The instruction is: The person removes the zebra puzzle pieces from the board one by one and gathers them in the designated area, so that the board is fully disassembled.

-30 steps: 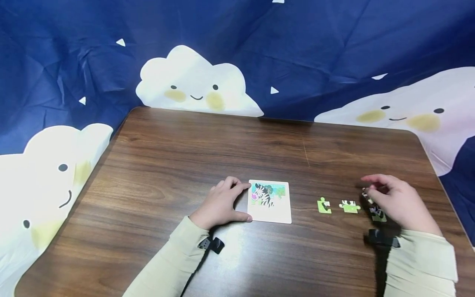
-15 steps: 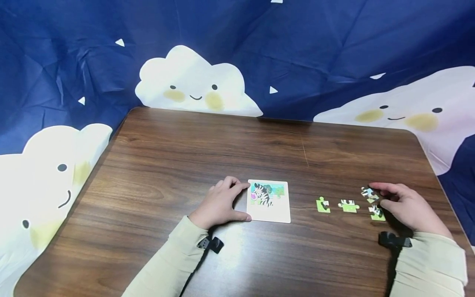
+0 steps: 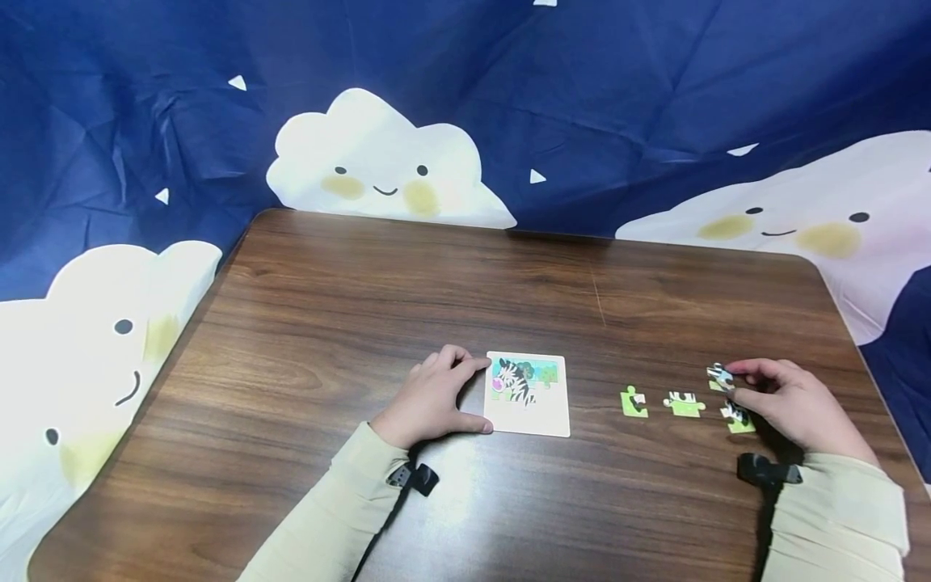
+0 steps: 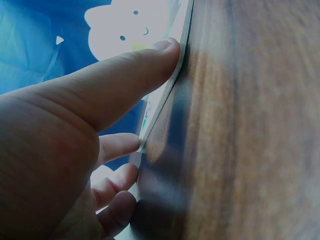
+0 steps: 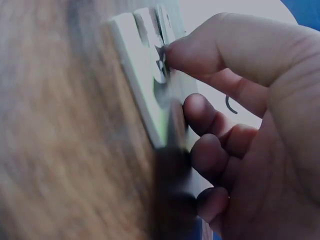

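Observation:
A square white puzzle board (image 3: pixel 529 418) lies on the table, its upper part filled with a zebra picture. My left hand (image 3: pixel 431 400) rests at the board's left edge, index finger at the upper corner and thumb at the lower one; its thumb (image 4: pixel 135 67) lies extended on the rim in the left wrist view. At the right, my right hand (image 3: pixel 803 404) pinches a blue, black and white puzzle piece (image 3: pixel 719 377) between thumb and index finger. Just below it lies a green and zebra-striped puzzle piece (image 3: pixel 740 422), partly covered by the thumb.
Two more green puzzle pieces, a corner one (image 3: pixel 633 404) and a striped one (image 3: pixel 684 405), lie between the board and my right hand. The brown wooden table (image 3: pixel 349 291) meets a blue cloth (image 3: pixel 582 97) printed with white clouds at the back.
My right hand first drew back slightly to the right, then came left and took hold of the upper right puzzle piece, which has turned straighter. My left hand and the board stay in place.

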Demonstrator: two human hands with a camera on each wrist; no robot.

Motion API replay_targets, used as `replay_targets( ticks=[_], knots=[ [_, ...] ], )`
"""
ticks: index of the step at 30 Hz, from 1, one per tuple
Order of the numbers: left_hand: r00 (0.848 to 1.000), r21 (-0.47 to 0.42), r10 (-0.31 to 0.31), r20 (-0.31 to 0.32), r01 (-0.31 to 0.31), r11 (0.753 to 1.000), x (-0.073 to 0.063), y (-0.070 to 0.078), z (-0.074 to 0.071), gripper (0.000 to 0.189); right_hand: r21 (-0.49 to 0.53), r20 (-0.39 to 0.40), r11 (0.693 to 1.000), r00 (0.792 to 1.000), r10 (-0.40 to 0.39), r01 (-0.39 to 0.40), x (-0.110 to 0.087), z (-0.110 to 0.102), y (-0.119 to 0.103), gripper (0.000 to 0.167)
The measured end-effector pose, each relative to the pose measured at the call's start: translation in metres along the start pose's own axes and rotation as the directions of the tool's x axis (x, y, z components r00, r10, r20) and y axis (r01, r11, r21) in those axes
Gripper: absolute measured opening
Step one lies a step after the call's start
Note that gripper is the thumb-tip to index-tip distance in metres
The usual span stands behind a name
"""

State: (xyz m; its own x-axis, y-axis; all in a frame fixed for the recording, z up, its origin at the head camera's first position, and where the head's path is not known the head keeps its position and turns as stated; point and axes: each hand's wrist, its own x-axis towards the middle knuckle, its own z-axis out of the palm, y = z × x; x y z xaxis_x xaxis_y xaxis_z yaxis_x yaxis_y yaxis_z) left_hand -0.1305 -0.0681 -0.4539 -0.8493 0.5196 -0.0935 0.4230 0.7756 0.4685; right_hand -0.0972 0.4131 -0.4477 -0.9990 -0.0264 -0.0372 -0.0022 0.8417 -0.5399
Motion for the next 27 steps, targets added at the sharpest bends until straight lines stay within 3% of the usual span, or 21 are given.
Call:
replay_targets(
  ticks=[7,12,18,27],
  knots=[
    [1.0,-0.011,0.009,-0.002,-0.009,1.0,-0.001,0.001,-0.001,0.093,0.003,-0.009,0.999,0.999,0.034,-0.034,0.0,0.0,-0.002,0.03],
    [1.0,-0.016,0.006,-0.002,-0.006,1.0,-0.001,0.003,-0.002,0.093,0.043,-0.068,0.998,0.996,0.054,-0.051,-0.002,-0.002,-0.011,0.03],
    [1.0,-0.005,0.004,-0.003,-0.004,1.0,-0.001,0.002,-0.001,0.093,0.073,-0.145,0.997,0.989,0.006,0.005,0.001,-0.004,-0.047,0.028],
    [1.0,0.0,0.0,-0.001,0.0,1.0,-0.001,0.002,-0.001,0.093,0.064,-0.122,0.99,0.986,-0.118,0.126,0.011,0.025,-0.108,0.027]
  ],
)
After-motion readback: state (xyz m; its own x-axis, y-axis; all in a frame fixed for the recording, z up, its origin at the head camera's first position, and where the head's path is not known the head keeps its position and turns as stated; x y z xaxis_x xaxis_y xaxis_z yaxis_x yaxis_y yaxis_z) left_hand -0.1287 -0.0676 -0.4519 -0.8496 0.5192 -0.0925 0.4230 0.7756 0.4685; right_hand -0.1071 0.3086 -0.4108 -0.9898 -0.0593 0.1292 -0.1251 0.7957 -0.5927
